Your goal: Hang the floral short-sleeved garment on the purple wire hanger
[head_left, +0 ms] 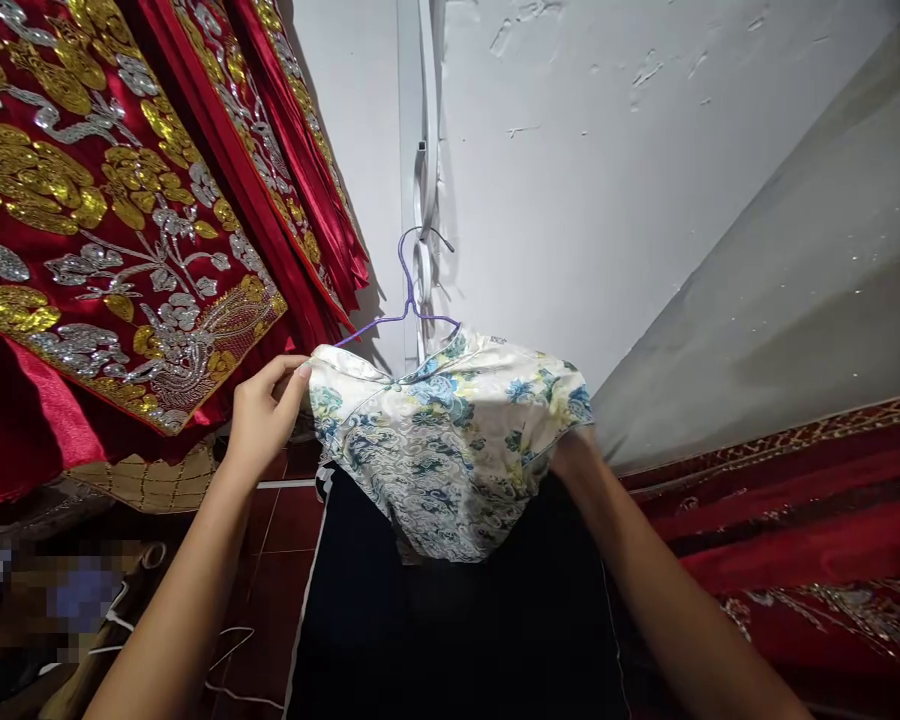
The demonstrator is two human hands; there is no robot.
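Observation:
A cream satin garment [450, 440] with a blue and green flower print hangs on a purple wire hanger [406, 300], whose hook rests on a white fitting [422, 215] on the wall. My left hand [264, 410] pinches the garment's left shoulder edge between thumb and fingers. My right hand [570, 455] is tucked under the cloth at the right side; its fingers are hidden by the fabric. A black cloth [450, 620] hangs below the garment, between my forearms.
Red satin garments [112, 220] with gold and silver sequin embroidery hang close on the left. More red embroidered cloth [795, 520] lies at the right. A white wall [607, 180] stands behind. Red floor tiles [285, 520] and loose cords show at the lower left.

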